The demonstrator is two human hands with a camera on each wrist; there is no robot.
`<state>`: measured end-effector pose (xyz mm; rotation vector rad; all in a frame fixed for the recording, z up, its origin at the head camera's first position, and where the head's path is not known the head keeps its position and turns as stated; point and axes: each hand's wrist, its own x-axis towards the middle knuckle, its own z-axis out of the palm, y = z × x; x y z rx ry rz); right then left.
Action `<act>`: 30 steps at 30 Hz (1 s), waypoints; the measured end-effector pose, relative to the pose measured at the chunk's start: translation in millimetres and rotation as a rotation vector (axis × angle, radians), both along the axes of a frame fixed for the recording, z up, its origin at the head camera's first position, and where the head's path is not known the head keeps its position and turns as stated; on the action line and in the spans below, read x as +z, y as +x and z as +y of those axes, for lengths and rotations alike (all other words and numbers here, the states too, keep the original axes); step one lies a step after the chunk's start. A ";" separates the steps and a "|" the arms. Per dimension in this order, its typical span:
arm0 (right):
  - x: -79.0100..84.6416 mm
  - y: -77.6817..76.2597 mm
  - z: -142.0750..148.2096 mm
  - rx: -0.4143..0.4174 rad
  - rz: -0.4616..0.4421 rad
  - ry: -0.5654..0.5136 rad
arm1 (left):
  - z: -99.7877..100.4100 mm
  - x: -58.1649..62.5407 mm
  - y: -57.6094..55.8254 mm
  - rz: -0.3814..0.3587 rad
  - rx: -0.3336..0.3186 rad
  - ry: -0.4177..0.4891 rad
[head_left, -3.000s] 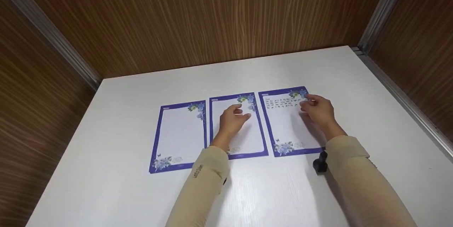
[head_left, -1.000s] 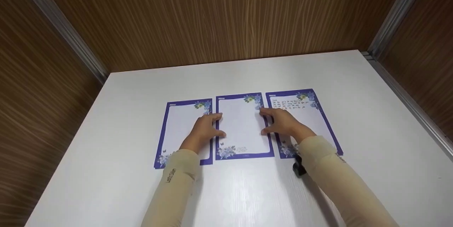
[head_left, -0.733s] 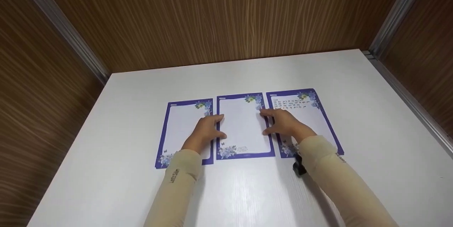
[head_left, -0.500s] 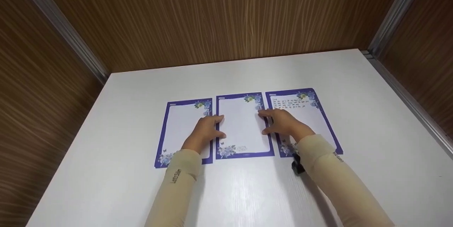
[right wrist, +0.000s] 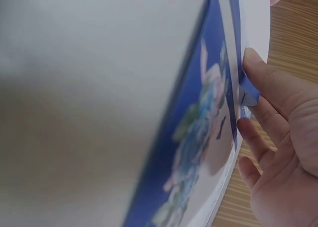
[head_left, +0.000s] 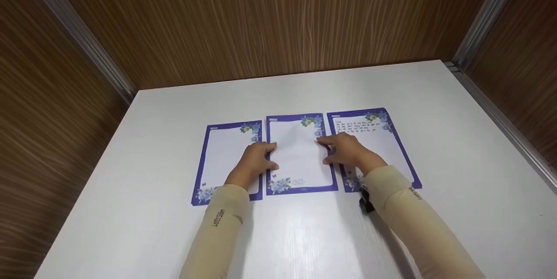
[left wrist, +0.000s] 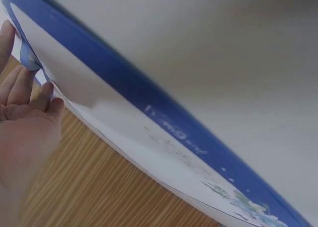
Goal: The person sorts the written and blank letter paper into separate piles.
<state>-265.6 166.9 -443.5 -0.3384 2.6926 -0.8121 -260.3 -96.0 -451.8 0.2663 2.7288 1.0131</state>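
Observation:
Three sheets of letter paper with blue borders and printed flowers lie side by side on the white table. My left hand (head_left: 252, 163) pinches the left edge of the middle sheet (head_left: 298, 157), its wrist over the left sheet (head_left: 224, 152). On the opposite edge my right hand (head_left: 346, 150) pinches the same sheet, reaching across the right sheet (head_left: 387, 152), which carries handwritten lines near its top. The middle sheet bows slightly between the hands. In the right wrist view, the thumb (right wrist: 263, 70) and a finger hold a lifted bit of blue border (right wrist: 249, 92).
The white table (head_left: 287, 235) extends on all sides of the sheets. A wood-grain panel (head_left: 278, 22) stands along the back edge, with more panels and metal posts at both sides. A small black device (head_left: 366, 205) hangs under the right wrist.
Both hands have moved left from the middle and right sheets to the middle sheet's two side edges. Within the last half second, that sheet has begun to buckle slightly.

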 end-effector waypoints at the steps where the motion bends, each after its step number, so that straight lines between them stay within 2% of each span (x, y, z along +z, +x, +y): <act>1: 0.3 0.6 0.0 0.003 0.005 0.003 | -0.1 0.2 0.7 0.005 0.001 0.003; 12: -1.9 -1.2 -0.3 -0.029 -0.049 -0.024 | 1.2 -0.1 1.8 -0.018 0.037 -0.005; 21: -3.6 -1.2 -1.0 -0.042 -0.067 -0.060 | 0.7 -0.9 1.4 -0.021 0.059 0.038; 25: -2.1 -1.2 -1.7 -0.058 -0.071 -0.095 | -0.1 0.4 0.5 -0.026 0.106 0.083; 30: -3.1 -3.5 -1.9 -0.087 -0.056 -0.132 | -1.7 2.4 -1.5 -0.003 0.194 0.218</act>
